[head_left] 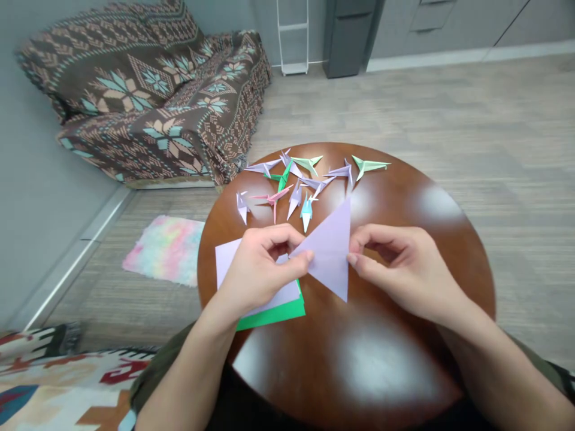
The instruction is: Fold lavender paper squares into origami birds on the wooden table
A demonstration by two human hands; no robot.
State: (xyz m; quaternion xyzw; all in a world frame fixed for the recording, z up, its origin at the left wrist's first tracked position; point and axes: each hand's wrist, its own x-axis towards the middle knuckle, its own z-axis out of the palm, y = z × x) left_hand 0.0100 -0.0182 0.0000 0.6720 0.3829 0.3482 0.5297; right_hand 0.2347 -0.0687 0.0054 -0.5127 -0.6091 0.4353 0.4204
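Here's the lilac paper triangle, up over the round brown surface, between two hands! The left hand has its grip pinching the left corner, hiding that tip; the right hand has thumb and fingertips at the right edge, and whether they pinch it, I can't tell. A lilac sheet lies over green paper, both part-hidden, layers uncountable. Beyond, eleven folded figures, some overlapping: six lilac, two pale green, one each green, pink, blue.
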